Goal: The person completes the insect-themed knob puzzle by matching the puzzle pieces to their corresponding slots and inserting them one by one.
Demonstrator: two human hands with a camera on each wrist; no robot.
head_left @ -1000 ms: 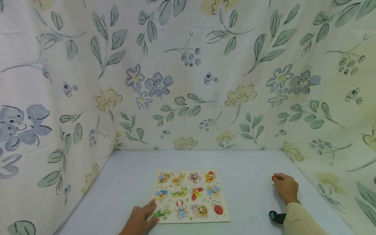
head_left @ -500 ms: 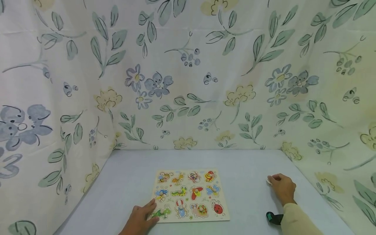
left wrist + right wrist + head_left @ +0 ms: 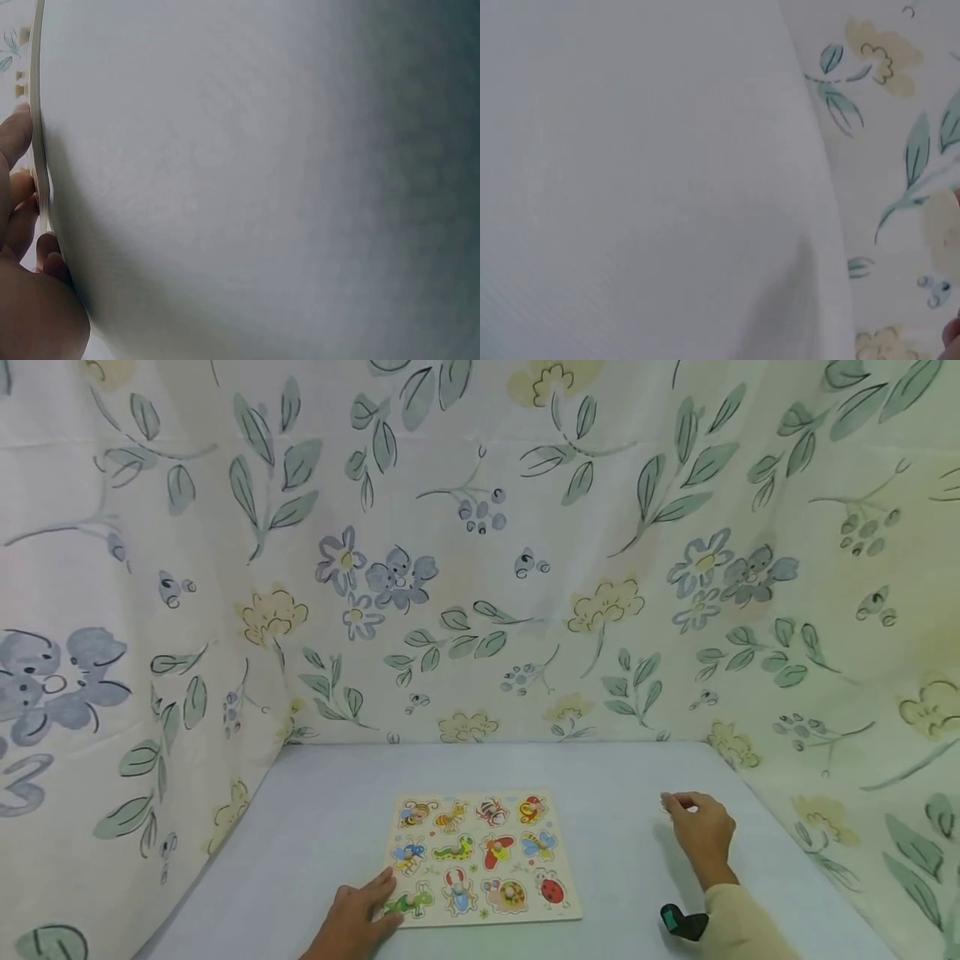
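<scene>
A wooden peg puzzle board (image 3: 517,868) with colourful insect pictures lies flat on the table. My left hand (image 3: 354,914) rests at its near left corner, fingertips on the left edge and thumb by the near edge. In the left wrist view, the fingers of the left hand (image 3: 37,315) touch the board's pale edge (image 3: 37,112). To the right of the board, my right hand (image 3: 703,835) pinches a small flat puzzle piece (image 3: 664,810) above the table, mostly hidden by the fingers. Only slivers of right fingertips (image 3: 952,337) show in the right wrist view.
A white-covered table (image 3: 337,785) has floral curtains (image 3: 480,568) at its back and both sides. A black wrist camera (image 3: 684,923) sticks out beside the right sleeve (image 3: 742,927).
My right hand has lifted the red and white puzzle piece and carried it left, turning it so that its face no longer shows. The left hand stays at the board's corner.
</scene>
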